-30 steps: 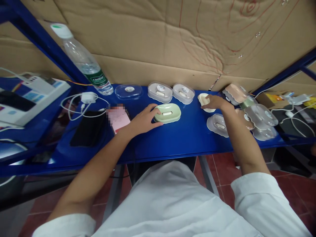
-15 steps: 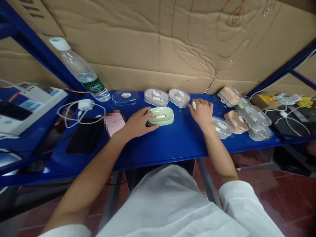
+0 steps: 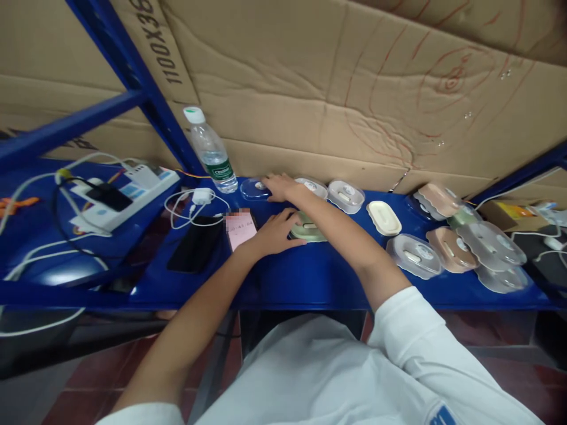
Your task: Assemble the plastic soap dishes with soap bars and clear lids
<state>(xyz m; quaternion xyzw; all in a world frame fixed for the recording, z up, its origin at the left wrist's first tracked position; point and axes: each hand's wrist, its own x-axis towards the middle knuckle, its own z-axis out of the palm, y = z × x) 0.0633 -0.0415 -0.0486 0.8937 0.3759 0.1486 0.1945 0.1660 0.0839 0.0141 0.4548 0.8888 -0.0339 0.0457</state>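
My left hand (image 3: 278,232) curves around the left end of a light green soap box (image 3: 309,229) with a pale oblong piece in its middle. My right forearm crosses over this box and hides part of it. Past the box, my right hand (image 3: 282,187) reaches to the back left, fingers apart, over the right end of a clear plastic lid (image 3: 253,189) with a round label. Whether it grips the lid is hard to see. A cream oval tray (image 3: 384,218) lies on the blue table (image 3: 305,283) to the right.
Lidded grey boxes (image 3: 346,196) stand along the cardboard wall. Several brown (image 3: 452,249) and clear boxes (image 3: 414,256) crowd the right. On the left are a water bottle (image 3: 215,156), a charger (image 3: 202,196), a phone with a pink screen (image 3: 241,229) and a black phone (image 3: 195,245).
My right hand has moved left across the green box to the clear lid. The cream tray now lies where that hand was. My left hand stays at the green box; the view has shifted.
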